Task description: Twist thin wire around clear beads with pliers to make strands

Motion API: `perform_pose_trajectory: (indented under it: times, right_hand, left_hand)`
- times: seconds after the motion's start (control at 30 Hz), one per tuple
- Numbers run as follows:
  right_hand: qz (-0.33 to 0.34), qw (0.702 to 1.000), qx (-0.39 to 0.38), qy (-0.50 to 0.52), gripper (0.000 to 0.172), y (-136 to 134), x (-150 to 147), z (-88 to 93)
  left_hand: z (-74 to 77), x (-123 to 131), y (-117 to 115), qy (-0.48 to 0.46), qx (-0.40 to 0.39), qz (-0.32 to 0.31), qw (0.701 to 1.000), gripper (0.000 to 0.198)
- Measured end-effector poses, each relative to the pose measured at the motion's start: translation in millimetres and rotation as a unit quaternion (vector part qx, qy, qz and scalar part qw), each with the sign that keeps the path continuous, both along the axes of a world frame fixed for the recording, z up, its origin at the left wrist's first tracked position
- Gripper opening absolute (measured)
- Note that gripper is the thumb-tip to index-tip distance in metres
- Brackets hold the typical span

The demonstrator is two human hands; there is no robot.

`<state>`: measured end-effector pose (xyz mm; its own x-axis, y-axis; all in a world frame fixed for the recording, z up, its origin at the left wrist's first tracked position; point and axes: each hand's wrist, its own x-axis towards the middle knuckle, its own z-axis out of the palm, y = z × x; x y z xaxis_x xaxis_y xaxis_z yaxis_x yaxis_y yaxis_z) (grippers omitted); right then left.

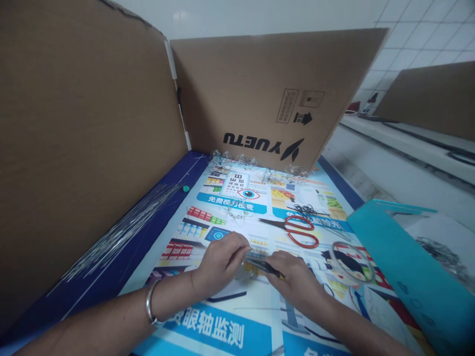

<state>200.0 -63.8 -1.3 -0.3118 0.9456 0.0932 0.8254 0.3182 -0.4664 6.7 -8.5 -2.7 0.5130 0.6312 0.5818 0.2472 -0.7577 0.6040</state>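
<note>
Head view: pliers lie between the two hands, above a printed sheet on the counter. The right hand has its grip closed around the handles. The left hand meets the tool's tip, fingers bent inward; whether this grip pinches the wire piece just below cannot be told. Scissors rest beyond the hands, blades pointing left. To the right, a clear ring lies near a teal box containing wire loops. Thin rods lie bundled at left.
</note>
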Motion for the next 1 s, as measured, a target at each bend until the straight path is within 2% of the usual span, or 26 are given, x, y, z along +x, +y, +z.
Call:
perform_pose_trajectory:
  times: [0.27,0.67,1.0]
  right_hand:
    - [0.002,1.0,0.003,-0.002,0.016,1.3,0.0,-2.4]
    - [-0.024,0.999,-0.038,0.018,0.018,4.4,2.5,1.1]
    - [-0.045,0.997,0.032,-0.061,0.017,-3.3,-1.4,2.6]
  left_hand:
    - [1.5,0.5,-2.9,-0.013,-0.009,0.008,1.0,0.009]
    - [3.4,-0.4,-2.1,-0.03,-0.018,0.01,0.999,0.009]
    - [-0.2,1.0,-3.9,-0.013,0.05,0.019,0.998,0.007]
